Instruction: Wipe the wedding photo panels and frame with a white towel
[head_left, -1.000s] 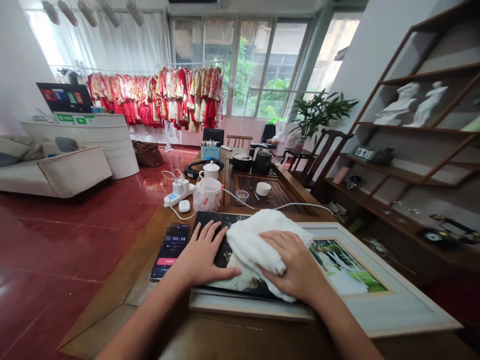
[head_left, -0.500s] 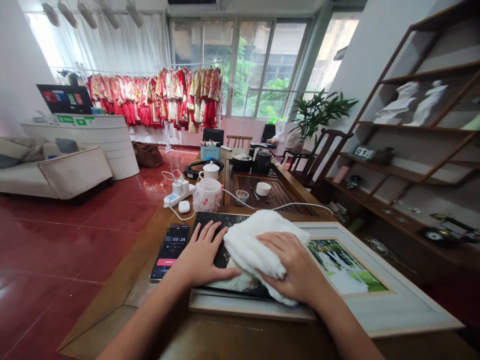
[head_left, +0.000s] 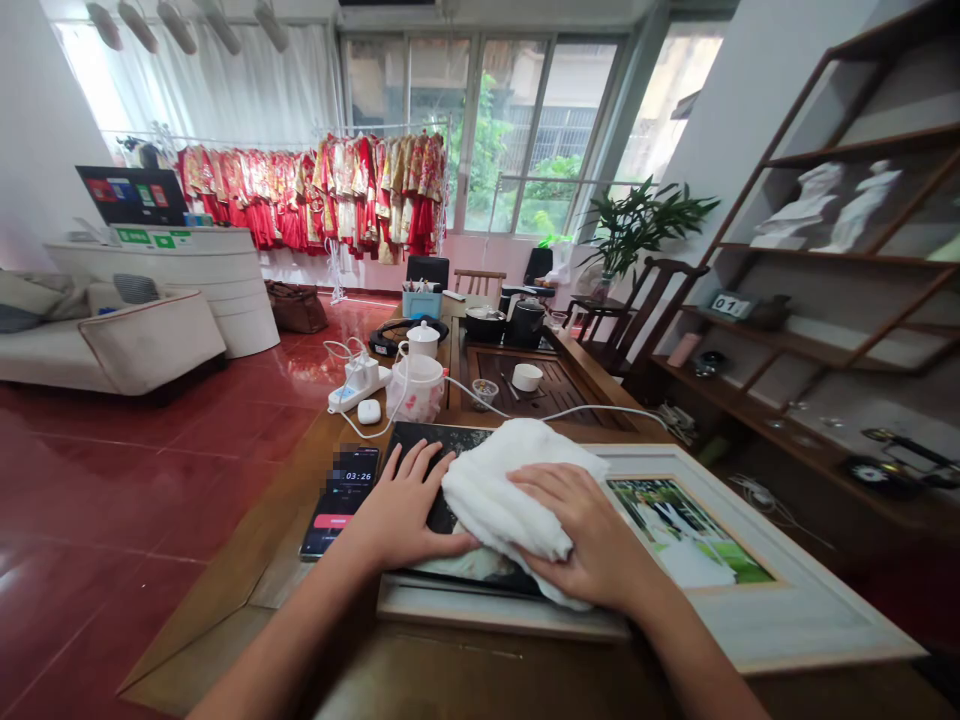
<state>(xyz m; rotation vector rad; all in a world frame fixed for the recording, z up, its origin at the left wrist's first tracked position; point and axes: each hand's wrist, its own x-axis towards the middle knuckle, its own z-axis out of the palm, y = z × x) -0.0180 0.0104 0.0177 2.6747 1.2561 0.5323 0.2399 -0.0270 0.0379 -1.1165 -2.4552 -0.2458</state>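
Note:
A dark, flat panel with a pale printed picture (head_left: 450, 432) lies over the left part of a white-framed photo (head_left: 690, 530). Flat on the panel's left side rests my left hand (head_left: 409, 515), its fingers spread and holding nothing. My right hand (head_left: 574, 530) is closed over a bunched white cloth (head_left: 499, 490), which is pressed on the panel's right part. Much of the panel is hidden under the cloth and hands. The framed photo shows a white dress on green grass.
Left of the panel lies a phone (head_left: 337, 505) with a running timer. Behind it are a power strip (head_left: 360, 385), a white earbud case (head_left: 369, 411) and a lidded cup (head_left: 422, 345). A white cable (head_left: 600, 408) crosses the table before the tea tray (head_left: 555, 395).
My right hand and the cloth have shifted slightly to the left, baring a bit more of the framed photo's edge. My left hand stays in place on the panel.

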